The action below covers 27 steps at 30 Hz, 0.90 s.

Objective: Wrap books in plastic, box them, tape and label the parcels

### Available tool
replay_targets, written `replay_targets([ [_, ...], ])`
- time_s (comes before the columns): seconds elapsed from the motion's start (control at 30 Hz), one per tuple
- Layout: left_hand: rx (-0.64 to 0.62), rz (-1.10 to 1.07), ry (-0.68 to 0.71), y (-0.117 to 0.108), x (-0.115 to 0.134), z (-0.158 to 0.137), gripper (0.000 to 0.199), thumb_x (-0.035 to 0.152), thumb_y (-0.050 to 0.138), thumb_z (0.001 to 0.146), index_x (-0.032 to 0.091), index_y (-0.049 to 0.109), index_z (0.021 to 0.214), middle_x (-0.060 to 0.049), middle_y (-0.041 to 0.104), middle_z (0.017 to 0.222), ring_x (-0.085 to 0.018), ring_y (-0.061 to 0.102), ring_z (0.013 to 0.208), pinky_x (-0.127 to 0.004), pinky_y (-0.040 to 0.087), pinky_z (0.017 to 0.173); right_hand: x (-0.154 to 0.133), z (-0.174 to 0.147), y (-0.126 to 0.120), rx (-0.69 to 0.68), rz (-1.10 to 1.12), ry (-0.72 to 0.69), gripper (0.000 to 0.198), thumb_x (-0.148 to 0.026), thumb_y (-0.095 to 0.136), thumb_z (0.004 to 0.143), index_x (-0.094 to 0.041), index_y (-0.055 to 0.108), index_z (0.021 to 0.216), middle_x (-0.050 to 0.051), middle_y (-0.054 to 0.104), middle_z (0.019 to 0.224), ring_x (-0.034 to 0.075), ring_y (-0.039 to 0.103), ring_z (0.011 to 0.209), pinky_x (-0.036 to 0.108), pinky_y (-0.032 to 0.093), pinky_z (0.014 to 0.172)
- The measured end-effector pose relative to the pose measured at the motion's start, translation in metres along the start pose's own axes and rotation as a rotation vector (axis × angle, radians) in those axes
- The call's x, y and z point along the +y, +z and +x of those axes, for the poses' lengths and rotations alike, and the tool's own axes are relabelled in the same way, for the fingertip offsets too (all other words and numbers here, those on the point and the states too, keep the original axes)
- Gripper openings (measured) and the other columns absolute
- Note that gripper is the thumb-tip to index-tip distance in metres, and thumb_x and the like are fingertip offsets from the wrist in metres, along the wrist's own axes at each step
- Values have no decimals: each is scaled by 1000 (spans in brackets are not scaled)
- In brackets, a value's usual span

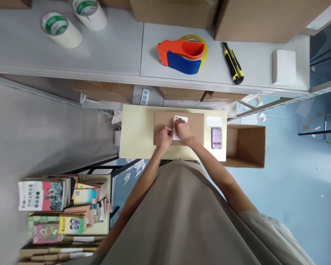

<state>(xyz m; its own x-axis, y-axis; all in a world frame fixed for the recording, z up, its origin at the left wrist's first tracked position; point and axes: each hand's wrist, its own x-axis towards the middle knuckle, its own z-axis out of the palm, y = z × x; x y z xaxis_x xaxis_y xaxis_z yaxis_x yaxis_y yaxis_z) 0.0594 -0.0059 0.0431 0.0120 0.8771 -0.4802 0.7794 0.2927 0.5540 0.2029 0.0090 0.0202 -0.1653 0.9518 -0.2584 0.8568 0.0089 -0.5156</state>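
Observation:
A flat brown cardboard box (197, 127) lies on the pale yellow table, with a white paper label (176, 137) on top of it. My left hand (164, 137) is closed at the label's left edge, thumb and finger pinched together over something too small to make out. Curled over the upper part of the label is my right hand (183, 130), its fingers closed at the paper and hiding part of it. A phone (216, 138) with its screen lit and a white slip of paper (214, 121) lie right of the box.
Above the table (136, 136), a grey shelf (113, 48) holds an orange and blue tape dispenser (182, 55), a utility knife (232, 64), tape rolls (62, 31) and a white box (284, 67). An open carton (246, 145) stands at right. Stacked books (55, 195) sit lower left.

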Motion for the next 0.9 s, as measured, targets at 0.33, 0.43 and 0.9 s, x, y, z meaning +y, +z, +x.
replay_targets([
  [0.33,-78,-247,167,-3,-29,7,36,9,85,72,21,76,105,1,75,84,-20,72,82,-31,55,81,-5,-14,19,84,79,8,23,-10,48,111,-18,69,112,18,70,122,31,66,116,44,54,106],
  [0.43,-81,-275,162,-3,-32,7,36,9,83,70,21,77,103,0,76,86,-19,72,81,-32,56,83,7,-55,27,28,72,-45,19,-12,52,112,-21,68,109,13,71,117,28,68,115,39,55,103],
  [0.9,377,-168,78,2,-70,-28,42,36,81,88,20,76,126,-13,78,124,-31,73,117,-47,54,114,102,-151,2,287,199,-46,26,-31,51,115,-25,74,105,12,76,105,31,68,105,47,56,99],
])
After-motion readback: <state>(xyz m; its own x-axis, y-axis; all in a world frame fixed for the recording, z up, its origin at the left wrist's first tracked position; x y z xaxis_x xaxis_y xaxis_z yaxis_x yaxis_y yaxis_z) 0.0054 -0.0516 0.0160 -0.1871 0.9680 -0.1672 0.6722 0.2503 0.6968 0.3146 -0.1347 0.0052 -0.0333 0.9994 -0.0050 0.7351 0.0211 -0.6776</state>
